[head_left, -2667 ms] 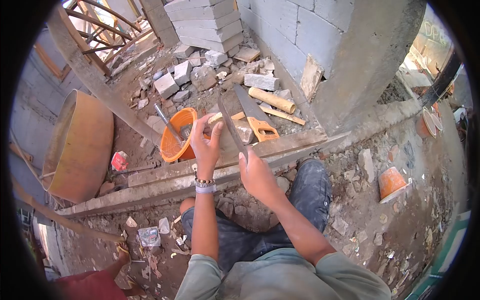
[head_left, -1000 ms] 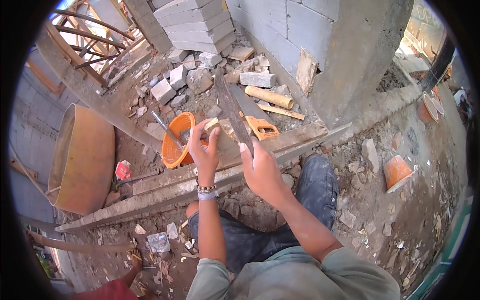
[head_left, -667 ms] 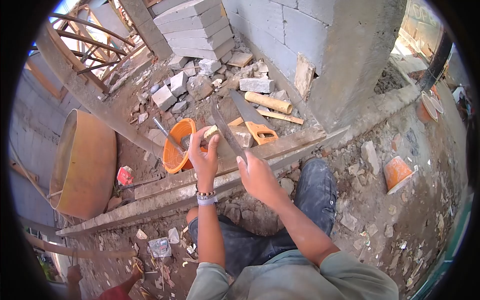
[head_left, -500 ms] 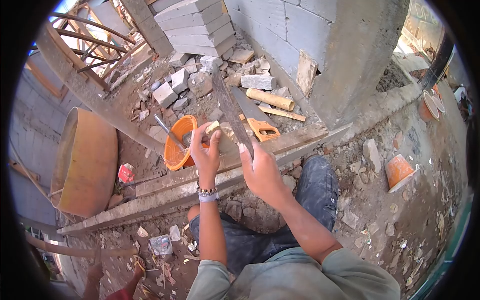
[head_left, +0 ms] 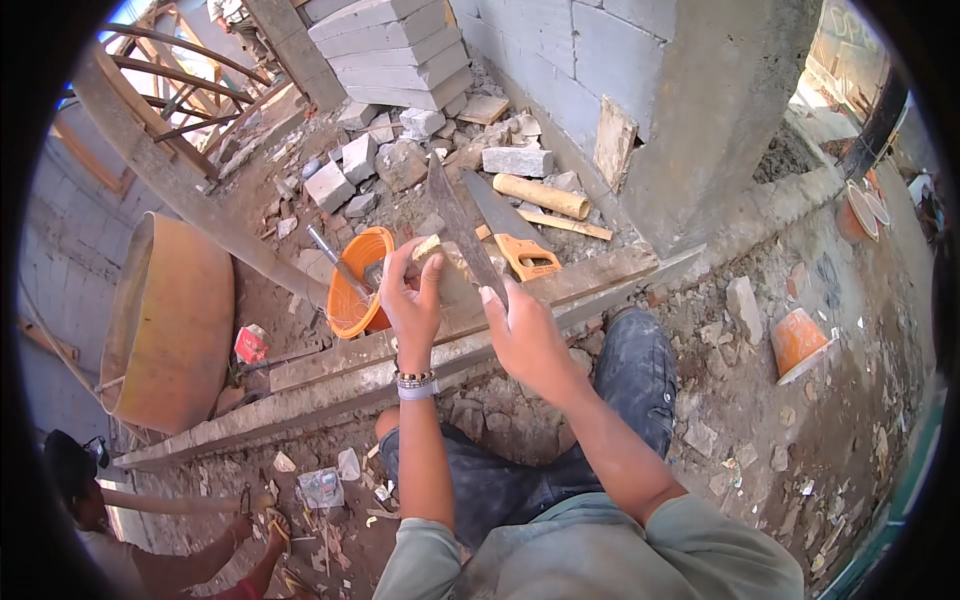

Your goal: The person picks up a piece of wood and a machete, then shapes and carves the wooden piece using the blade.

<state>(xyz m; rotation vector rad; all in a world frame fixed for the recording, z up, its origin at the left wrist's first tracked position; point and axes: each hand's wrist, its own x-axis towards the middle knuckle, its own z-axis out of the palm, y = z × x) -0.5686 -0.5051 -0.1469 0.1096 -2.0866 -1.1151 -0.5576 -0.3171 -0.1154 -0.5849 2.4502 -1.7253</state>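
My left hand (head_left: 412,300) pinches a small pale yellowish piece (head_left: 427,247) between thumb and fingers. In my right hand (head_left: 525,335) is the lower end of a long dark blade (head_left: 458,222), which points up and away just right of the piece. An orange bucket (head_left: 345,300) with a metal-handled tool (head_left: 338,260) in it stands left of my left hand. Beyond my right hand lies a saw with an orange handle (head_left: 526,257), beside a yellowish tube (head_left: 542,196). Whether blade and piece touch is hard to tell.
A wooden beam (head_left: 330,368) runs across in front of my knees. Pale blocks (head_left: 395,55) are stacked ahead, with rubble around. A large round drum (head_left: 180,320) stands left, an orange pot (head_left: 797,340) right. At the lower left another person (head_left: 150,560) reaches in; one more stands far back.
Against the earliest frame, the blade shows more of its flat side. The view has shifted slightly. A co-worker's head and arms have come into view at the lower left.
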